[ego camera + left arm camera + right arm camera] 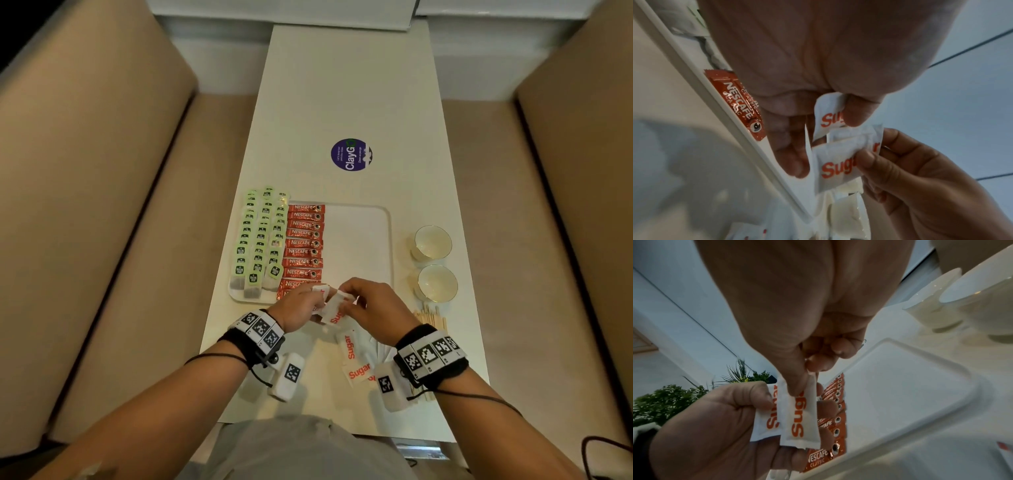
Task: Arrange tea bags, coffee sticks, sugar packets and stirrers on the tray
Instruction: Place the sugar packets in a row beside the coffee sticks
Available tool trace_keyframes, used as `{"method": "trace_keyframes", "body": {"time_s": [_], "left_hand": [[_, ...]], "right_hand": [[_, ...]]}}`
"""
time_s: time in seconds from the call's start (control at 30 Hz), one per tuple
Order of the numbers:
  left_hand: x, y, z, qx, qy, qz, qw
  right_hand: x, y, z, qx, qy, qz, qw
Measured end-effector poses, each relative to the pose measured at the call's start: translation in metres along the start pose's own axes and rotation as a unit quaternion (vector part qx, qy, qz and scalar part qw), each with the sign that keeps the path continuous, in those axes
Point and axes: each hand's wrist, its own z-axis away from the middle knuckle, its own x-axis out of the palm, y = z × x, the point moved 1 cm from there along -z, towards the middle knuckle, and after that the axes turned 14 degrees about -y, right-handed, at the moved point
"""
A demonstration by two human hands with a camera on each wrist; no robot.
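Above the near edge of the white tray (388, 219), both hands hold white sugar packets. My left hand (317, 299) pinches one sugar packet (828, 116) between thumb and fingers. My right hand (349, 303) pinches a second sugar packet (799, 415) that overlaps the first. Rows of green-tagged tea bags (260, 240) fill the tray's left side, with a column of red coffee sticks (305, 243) beside them. More sugar packets (352, 356) lie loose on the table under my right wrist. Wooden stirrers (431, 318) lie to the right of my right hand.
Two white cups (433, 241) (437, 282) stand right of the tray. A purple round sticker (351, 154) marks the narrow white table further back. Beige sofa seats flank the table on both sides. The tray's right half (900, 386) is bare.
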Motion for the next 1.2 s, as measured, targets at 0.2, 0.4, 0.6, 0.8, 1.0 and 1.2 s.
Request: {"method": "trace_keyframes", "body": {"time_s": [0.2,0.4,0.6,0.8,1.0,1.2], "left_hand": [[-0.008,0.007,-0.003,0.016,-0.032,0.014,0.999],[-0.026,0.016,-0.010,0.065,0.026,-0.008,0.998],[-0.047,0.028,-0.026,0.087,0.090,0.020,0.992],[-0.055,0.028,-0.046,0.081,0.120,0.081,0.986],[-0.066,0.030,-0.067,0.064,0.130,0.096,0.985],[-0.082,0.029,-0.082,0.050,0.137,0.121,0.982]], "right_hand": [[-0.014,-0.011,-0.018,-0.027,0.030,-0.039,0.998],[-0.024,-0.006,-0.035,-0.013,0.098,-0.088,0.991],[-0.022,0.000,-0.054,0.028,0.072,-0.066,0.995],[-0.019,0.008,-0.073,0.020,0.063,-0.147,0.987],[-0.025,0.025,-0.097,0.035,0.077,-0.173,0.981],[-0.041,0.036,-0.120,0.062,0.096,-0.165,0.980]]}}
